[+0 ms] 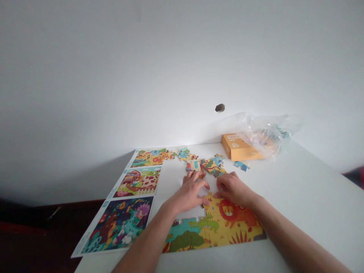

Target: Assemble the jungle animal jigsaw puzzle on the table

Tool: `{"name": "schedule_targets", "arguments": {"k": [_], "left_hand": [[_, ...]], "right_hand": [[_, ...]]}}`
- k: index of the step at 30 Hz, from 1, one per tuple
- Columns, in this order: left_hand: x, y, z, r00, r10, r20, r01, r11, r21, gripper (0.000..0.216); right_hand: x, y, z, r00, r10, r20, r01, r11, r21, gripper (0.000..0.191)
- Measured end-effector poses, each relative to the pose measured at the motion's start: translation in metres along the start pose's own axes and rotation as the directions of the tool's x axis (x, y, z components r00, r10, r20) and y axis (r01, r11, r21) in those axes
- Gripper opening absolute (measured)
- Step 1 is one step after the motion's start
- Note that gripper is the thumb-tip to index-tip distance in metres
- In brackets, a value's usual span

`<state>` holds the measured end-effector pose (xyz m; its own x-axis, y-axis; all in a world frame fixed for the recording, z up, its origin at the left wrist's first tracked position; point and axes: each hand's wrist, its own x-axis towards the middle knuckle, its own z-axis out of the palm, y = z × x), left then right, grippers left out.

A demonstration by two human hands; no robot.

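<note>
At the far end of the white counter an orange box lies flat with its printed top up and its flaps closed, so what is inside cannot be seen. A clear plastic bag slumps over the box's right end and against the wall; something pale and bluish shows through the film, too blurred to tell what it is. One blue piece lies alone just in front of the box. The partly built puzzle (a lion, a crocodile and a tree on yellow ground) lies flat on the near side of the counter, with a notch of bare counter at its upper left. Both hands meet at its upper edge. The left hand rests palm down on that bare notch, its fingers spread apart and flat, their tips reaching the nearest of the loose pieces heaped beyond, and its thumb touching the puzzle's top edge. The right hand lies just beside it, knuckles raised and fingers bent down onto the yellow edge above the lion; whether they pinch a piece cannot be told. To the left, a long sheet shows three printed pictures in a row.
</note>
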<state>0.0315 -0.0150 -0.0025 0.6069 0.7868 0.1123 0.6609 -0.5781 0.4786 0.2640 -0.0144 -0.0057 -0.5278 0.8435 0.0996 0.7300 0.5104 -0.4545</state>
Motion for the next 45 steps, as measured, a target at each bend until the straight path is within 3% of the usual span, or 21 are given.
{"name": "schedule_targets", "arguments": {"k": [8, 12, 17, 19, 26, 30, 34, 37, 40, 42, 45], "left_hand": [[-0.002, -0.011, 0.001, 1.000, 0.000, -0.006, 0.000, 1.000, 0.021, 0.042], [-0.002, -0.011, 0.001, 1.000, -0.002, 0.004, 0.002, 1.000, 0.008, 0.038], [-0.003, -0.007, -0.001, 1.000, 0.006, 0.010, -0.006, 1.000, -0.008, 0.031], [-0.003, -0.006, -0.001, 1.000, 0.012, 0.009, -0.012, 1.000, -0.010, 0.025], [-0.003, -0.005, -0.001, 1.000, 0.013, 0.017, -0.012, 1.000, -0.028, 0.020], [-0.003, -0.004, -0.002, 0.999, 0.040, -0.010, -0.040, 0.999, 0.001, 0.021], [-0.003, -0.002, -0.007, 0.990, 0.080, -0.117, -0.072, 0.995, 0.072, 0.011], [-0.002, -0.003, -0.011, 0.969, 0.075, -0.235, -0.047, 0.991, 0.124, 0.019], [0.000, -0.008, -0.013, 0.940, 0.031, -0.338, 0.026, 0.986, 0.164, 0.025], [0.001, -0.013, -0.015, 0.898, -0.045, -0.438, 0.129, 0.978, 0.164, 0.028], [0.000, -0.025, -0.019, 0.778, -0.178, -0.603, 0.318, 0.939, 0.133, 0.033]], "right_hand": [[-0.007, 0.020, -0.014, 0.998, 0.055, 0.036, -0.054, 0.998, -0.022, 0.027], [-0.013, 0.019, -0.024, 1.000, 0.013, 0.002, -0.013, 1.000, 0.021, 0.026], [-0.015, -0.006, -0.017, 0.996, -0.089, -0.001, 0.088, 0.995, 0.048, 0.063], [-0.013, -0.012, -0.009, 0.995, -0.101, 0.020, 0.100, 0.994, 0.049, 0.066], [-0.008, 0.004, -0.005, 1.000, 0.017, -0.012, -0.017, 1.000, -0.001, 0.042], [-0.010, -0.001, -0.010, 0.999, -0.039, -0.025, 0.039, 0.999, -0.003, 0.020], [-0.014, -0.022, -0.009, 0.973, -0.229, 0.022, 0.228, 0.973, 0.030, 0.019], [-0.014, -0.034, -0.007, 0.941, -0.328, 0.079, 0.324, 0.944, 0.059, 0.034], [-0.014, -0.039, -0.004, 0.918, -0.379, 0.113, 0.373, 0.925, 0.069, 0.033], [-0.015, -0.040, -0.004, 0.914, -0.385, 0.127, 0.380, 0.923, 0.061, 0.027], [-0.016, -0.041, -0.005, 0.917, -0.375, 0.136, 0.372, 0.927, 0.049, 0.023]]}}
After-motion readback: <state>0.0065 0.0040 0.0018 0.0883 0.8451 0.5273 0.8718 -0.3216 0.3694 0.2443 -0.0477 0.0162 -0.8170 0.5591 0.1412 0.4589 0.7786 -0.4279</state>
